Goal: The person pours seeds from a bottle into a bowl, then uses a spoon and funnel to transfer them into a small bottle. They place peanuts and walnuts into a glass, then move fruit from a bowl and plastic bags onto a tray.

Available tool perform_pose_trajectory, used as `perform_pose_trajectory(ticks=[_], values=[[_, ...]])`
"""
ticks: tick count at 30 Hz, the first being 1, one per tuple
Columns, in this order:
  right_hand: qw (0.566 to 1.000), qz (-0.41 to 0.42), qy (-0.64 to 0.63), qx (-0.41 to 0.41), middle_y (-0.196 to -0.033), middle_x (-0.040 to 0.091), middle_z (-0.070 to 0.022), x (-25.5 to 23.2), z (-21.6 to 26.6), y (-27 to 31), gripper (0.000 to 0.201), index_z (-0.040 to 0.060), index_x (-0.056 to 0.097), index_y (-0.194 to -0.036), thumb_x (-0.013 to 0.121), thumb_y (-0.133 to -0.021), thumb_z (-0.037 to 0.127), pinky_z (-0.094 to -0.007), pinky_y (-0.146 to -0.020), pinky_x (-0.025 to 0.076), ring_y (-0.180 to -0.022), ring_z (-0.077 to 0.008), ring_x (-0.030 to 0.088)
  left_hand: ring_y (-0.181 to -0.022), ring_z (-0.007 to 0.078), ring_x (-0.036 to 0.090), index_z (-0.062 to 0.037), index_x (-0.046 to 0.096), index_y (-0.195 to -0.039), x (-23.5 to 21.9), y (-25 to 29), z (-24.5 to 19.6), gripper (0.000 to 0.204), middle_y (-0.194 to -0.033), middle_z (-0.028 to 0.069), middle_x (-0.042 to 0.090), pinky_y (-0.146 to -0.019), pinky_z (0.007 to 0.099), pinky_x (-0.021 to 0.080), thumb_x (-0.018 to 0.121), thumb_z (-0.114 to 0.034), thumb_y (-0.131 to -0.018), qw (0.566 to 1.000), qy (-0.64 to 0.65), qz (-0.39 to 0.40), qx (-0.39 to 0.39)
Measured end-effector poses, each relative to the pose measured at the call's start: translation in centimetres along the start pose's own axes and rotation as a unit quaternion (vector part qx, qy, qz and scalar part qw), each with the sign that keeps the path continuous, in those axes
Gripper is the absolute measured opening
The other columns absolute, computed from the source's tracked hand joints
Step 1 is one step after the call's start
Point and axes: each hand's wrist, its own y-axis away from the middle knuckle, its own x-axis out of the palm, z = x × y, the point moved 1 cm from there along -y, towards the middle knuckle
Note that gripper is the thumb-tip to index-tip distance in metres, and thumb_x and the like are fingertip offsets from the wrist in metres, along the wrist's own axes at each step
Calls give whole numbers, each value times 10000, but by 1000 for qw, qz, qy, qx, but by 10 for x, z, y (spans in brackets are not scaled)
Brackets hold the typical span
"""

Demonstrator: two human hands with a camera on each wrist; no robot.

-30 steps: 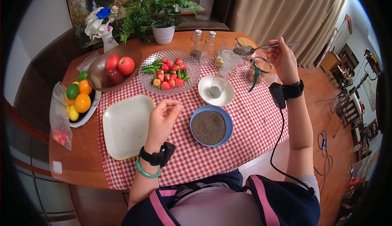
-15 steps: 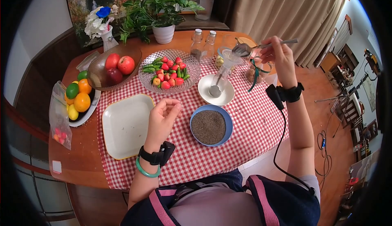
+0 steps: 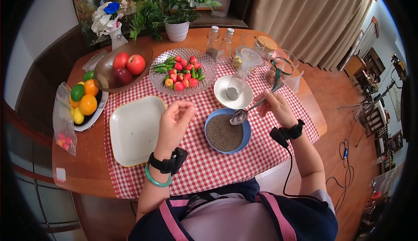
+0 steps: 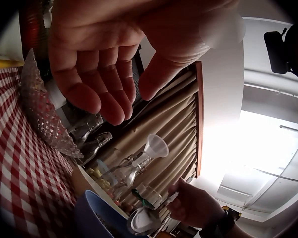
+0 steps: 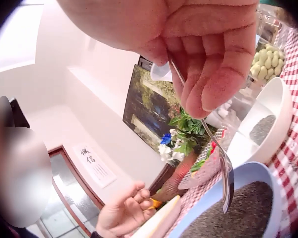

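Checked cloth [image 3: 196, 171] over bench [image 3: 87, 180] near edge. Right hand [image 3: 278, 108]: fingers pinch spoon [image 3: 238, 117] above blue bowl [image 3: 247, 133]. Left hand [image 3: 171, 125] slack, empty. Wrist twist could scatter grains [image 3: 222, 134].

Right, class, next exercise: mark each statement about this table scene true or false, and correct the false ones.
1. The right hand holds a spoon. True.
2. The blue bowl is filled with strawberries. False: it contains dark grains.
3. The funnel is above the white bowl, its wide end upward. True.
4. The left hand grips the rectangular dish. False: its fingers are loosely bent and hold nothing.
5. A green bangle is worn on the left arm. True.
6. The tablecloth has blue and white checks. False: the checks are red and white.
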Motion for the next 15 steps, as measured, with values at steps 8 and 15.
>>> perform_pose_trajectory(ticks=[8,15], values=[[986,26,-87,142,-710,625,-82,18,-36,4,449,17,604,-950,332,-1018,367,-269,-592,519,-612,-146,614,-769,87,598,-22,593,-1029,0,-1,7,162,-884,41,652,-698,213,471,585,-144,-922,1000,-1,4,-10],[953,2,-267,140,-666,582,-31,2,-61,0,450,55,568,-917,283,-1024,388,-241,-593,449,-607,-111,550,-766,85,595,-19,590,-1028,1,0,3,158,-885,42,651,-700,212,471,580,-135,-922,1000,0,5,-13]])
